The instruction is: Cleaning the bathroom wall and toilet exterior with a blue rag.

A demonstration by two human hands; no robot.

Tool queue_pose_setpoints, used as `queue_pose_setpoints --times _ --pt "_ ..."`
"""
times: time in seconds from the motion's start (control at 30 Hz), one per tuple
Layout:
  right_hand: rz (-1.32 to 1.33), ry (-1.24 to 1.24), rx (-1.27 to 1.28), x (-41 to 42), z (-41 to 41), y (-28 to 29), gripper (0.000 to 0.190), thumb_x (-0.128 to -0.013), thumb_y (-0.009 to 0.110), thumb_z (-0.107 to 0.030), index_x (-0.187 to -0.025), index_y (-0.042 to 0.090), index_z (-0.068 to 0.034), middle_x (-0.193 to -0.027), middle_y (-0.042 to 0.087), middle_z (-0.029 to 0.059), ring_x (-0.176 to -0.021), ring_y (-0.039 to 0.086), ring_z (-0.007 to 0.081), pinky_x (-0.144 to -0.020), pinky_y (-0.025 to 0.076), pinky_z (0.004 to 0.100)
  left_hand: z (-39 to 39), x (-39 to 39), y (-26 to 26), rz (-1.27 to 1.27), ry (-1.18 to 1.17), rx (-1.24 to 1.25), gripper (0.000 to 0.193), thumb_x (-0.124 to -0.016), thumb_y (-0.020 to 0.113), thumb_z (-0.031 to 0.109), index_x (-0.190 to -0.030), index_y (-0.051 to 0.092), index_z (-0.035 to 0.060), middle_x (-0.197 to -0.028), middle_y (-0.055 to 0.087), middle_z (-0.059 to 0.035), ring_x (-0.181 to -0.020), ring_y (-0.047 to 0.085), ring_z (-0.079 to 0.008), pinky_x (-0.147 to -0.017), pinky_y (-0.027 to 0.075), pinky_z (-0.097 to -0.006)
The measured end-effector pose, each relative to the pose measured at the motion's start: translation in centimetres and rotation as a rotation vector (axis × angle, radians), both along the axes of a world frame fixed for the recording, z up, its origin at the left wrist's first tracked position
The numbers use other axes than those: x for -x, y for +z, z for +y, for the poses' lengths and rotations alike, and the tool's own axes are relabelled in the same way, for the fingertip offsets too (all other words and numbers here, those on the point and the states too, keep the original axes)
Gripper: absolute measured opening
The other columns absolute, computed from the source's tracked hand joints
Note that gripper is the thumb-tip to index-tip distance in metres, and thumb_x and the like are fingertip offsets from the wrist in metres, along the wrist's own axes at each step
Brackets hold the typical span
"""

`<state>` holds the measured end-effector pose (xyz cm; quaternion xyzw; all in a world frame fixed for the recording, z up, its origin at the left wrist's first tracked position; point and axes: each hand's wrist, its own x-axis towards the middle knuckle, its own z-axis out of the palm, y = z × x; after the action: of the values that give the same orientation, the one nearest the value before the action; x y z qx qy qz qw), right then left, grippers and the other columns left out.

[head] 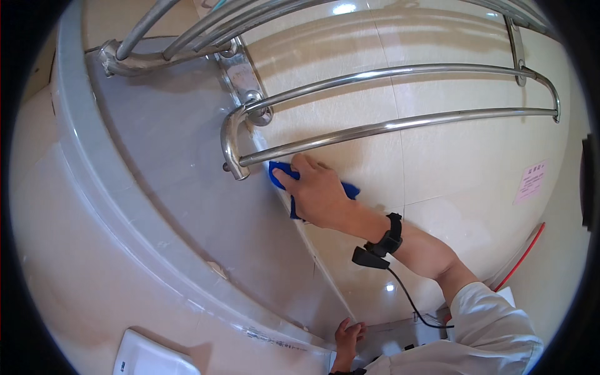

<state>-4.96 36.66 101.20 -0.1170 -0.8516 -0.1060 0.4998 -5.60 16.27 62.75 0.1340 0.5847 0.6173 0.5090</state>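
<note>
My right hand [321, 194], with a black strap and cabled device on its wrist, presses a blue cloth [280, 173] against a glossy cream tiled wall [356, 262]. The cloth lies along the corner seam where the tiles meet a smooth grey panel [225, 197]. Just above my fingers runs the lower bar of a metal towel rack [375, 129]. Low in the picture is my left hand [348, 335], empty, its fingers apart and slightly curled near the foot of the same seam. Part of the cloth is hidden under my right hand.
More metal rack bars [253, 21] jut out at the top. A pale raised rim [154, 229] curves along the grey panel. A white ceramic fixture [154, 354] is at bottom left, a pink printed notice [531, 183] on the right-hand tiles, and a red pole [520, 258] near the right edge.
</note>
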Motion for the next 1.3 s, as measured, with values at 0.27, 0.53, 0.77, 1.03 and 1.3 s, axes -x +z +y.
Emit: queue_pose_setpoints --times 0.27,0.53,0.77,1.03,1.3 --pt "0.575 1.215 0.928 2.7 -1.9 5.8 0.036 -0.095 0.060 -0.012 -0.129 0.056 -0.004 -0.104 0.062 0.0045 -0.093 0.059 0.0139 -0.081 0.050 0.0300 -1.0 -0.9 -1.4 -0.010 0.001 0.016 0.066 -0.090 0.063 0.008 -0.144 0.025 -0.0011 -0.105 0.070 -0.0163 -0.087 0.070 -0.0233 -0.068 0.055 -0.0339" --pt "0.290 1.555 1.117 1.7 -1.5 4.7 0.034 -0.092 0.063 -0.006 -0.126 0.058 -0.005 -0.096 0.064 0.0034 -0.087 0.058 0.0099 -0.078 0.049 0.0251 -0.8 -1.5 -1.2 -0.014 -0.032 0.024 0.069 -0.088 0.065 0.010 -0.145 0.026 0.0017 -0.105 0.070 -0.0169 -0.086 0.070 -0.0256 -0.066 0.055 -0.0344" --pt "0.022 0.940 0.402 -1.6 -3.1 0.8 0.026 -0.088 0.068 -0.010 -0.114 0.068 -0.007 -0.101 0.066 0.0114 -0.085 0.066 0.0224 -0.074 0.054 0.0309 -0.5 -1.9 0.2 0.017 -0.067 0.096 0.064 -0.091 0.062 0.009 -0.145 0.029 0.0017 -0.106 0.071 -0.0130 -0.087 0.069 -0.0195 -0.067 0.053 -0.0303" --pt "0.288 -0.130 -0.406 -5.4 -8.1 7.9 0.040 -0.062 0.066 -0.017 -0.099 0.073 -0.005 -0.099 0.062 0.0168 -0.089 0.057 0.0297 -0.061 0.051 0.0356 2.1 -1.7 -1.6 0.058 -0.241 -0.019 0.066 -0.089 0.064 0.011 -0.143 0.029 0.0024 -0.105 0.070 -0.0168 -0.085 0.070 -0.0227 -0.066 0.055 -0.0346" --pt "0.307 -0.323 -0.518 -14.1 -3.4 6.7 0.037 -0.063 0.063 -0.017 -0.092 0.066 0.005 -0.092 0.058 0.0144 -0.083 0.055 0.0266 -0.051 0.047 0.0318 5.2 -4.2 -1.8 0.086 -0.331 0.006 0.062 -0.090 0.060 0.003 -0.143 0.027 -0.0019 -0.100 0.070 -0.0178 -0.080 0.070 -0.0233 -0.060 0.055 -0.0318"
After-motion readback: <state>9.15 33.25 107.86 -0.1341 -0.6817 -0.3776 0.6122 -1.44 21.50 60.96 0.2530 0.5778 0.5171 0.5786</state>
